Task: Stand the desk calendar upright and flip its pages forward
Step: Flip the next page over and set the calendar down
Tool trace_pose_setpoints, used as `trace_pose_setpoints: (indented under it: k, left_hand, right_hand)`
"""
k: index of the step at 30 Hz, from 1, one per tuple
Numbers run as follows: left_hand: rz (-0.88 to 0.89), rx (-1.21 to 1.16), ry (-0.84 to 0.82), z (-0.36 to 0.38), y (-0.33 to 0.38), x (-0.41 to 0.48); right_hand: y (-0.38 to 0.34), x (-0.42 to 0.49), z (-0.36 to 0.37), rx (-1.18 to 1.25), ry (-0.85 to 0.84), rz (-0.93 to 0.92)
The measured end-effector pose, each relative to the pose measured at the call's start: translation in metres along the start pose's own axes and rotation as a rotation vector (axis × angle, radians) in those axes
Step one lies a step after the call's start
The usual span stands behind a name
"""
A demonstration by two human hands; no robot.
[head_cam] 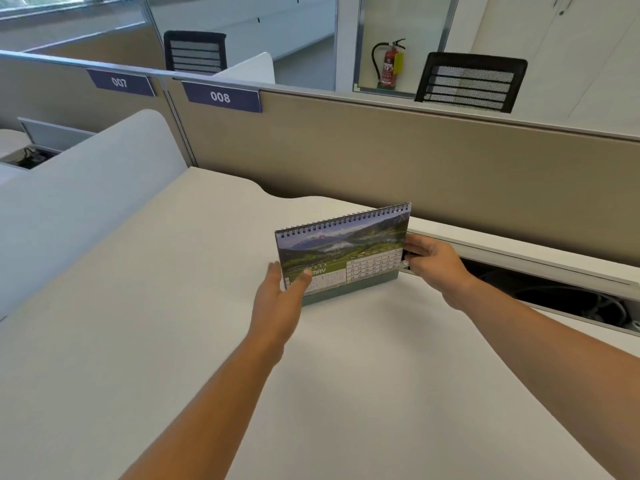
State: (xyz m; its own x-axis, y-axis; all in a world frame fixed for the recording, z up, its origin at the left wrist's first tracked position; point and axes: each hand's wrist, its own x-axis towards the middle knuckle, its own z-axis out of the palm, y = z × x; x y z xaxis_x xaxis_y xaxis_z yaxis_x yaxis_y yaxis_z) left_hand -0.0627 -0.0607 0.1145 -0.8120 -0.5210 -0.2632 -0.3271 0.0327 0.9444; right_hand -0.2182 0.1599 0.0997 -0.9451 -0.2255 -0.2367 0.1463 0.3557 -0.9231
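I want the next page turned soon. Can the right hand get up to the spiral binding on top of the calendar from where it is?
Probably yes. The right hand holds the desk calendar at its right edge, and the spiral binding just above has nothing over or beside it. The left hand steadies the lower left corner.

A: Site class?
B: Open-plan office. Item 1: white tabletop (173, 271) under the fingers (412, 245).
A: Evidence beyond the fingers?
B: Item 2: beige partition (381, 157) just behind them, bearing number plates "007" (119, 82) and "008" (220, 97). Item 3: two black mesh chairs (471, 83) past the partition. Item 4: red fire extinguisher (389, 65) farther back. Item 5: open cable trough (554, 292) right of the fingers.
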Motion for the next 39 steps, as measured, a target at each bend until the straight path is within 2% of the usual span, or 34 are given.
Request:
trace_pose_setpoints:
  k: [3, 9, 16, 20, 23, 26, 28, 30, 32, 34, 35, 39]
  left_hand:
    - [-0.012, -0.069, -0.064, 0.008, -0.005, -0.004]
    - [-0.04, -0.123, -0.03, 0.016, -0.008, -0.009]
    - [-0.073, -0.25, 0.131, 0.008, -0.005, -0.014]
    - [-0.078, -0.36, 0.021, -0.003, 0.013, -0.008]
    - [-0.004, -0.459, -0.048, -0.015, 0.031, 0.001]
    - [0.098, -0.539, -0.129, -0.023, 0.046, 0.01]
    - [0.159, -0.497, -0.139, -0.025, 0.056, 0.013]
    - [0.191, -0.432, -0.069, -0.025, 0.062, 0.017]
    - [0.202, -0.36, 0.095, -0.027, 0.063, 0.021]
    - [0.146, -0.282, 0.248, -0.028, 0.055, 0.024]
    - [0.083, -0.251, 0.271, -0.027, 0.05, 0.025]
    - [-0.154, -0.232, 0.087, -0.022, 0.024, 0.023]
  right_hand:
    - [0.0, -0.001, 0.001, 0.016, -0.004, 0.003]
    - [0.004, 0.001, -0.001, 0.045, 0.004, 0.003]
    - [0.003, 0.005, 0.0, 0.188, 0.023, 0.113]
    - [0.002, -0.001, -0.01, 0.369, -0.061, 0.209]
    - [0.004, -0.001, -0.017, 0.462, -0.105, 0.228]
    - [0.006, 0.001, -0.018, 0.379, -0.071, 0.23]
    - [0.007, 0.001, -0.015, 0.345, -0.071, 0.243]
    - [0.009, 0.001, -0.011, 0.327, -0.062, 0.251]
    - [0.011, 0.001, -0.009, 0.315, -0.04, 0.25]
    - [0.014, 0.002, -0.006, 0.313, -0.016, 0.233]
    - [0.014, 0.002, -0.005, 0.311, -0.006, 0.221]
    - [0.014, 0.005, 0.0, 0.304, 0.047, 0.141]
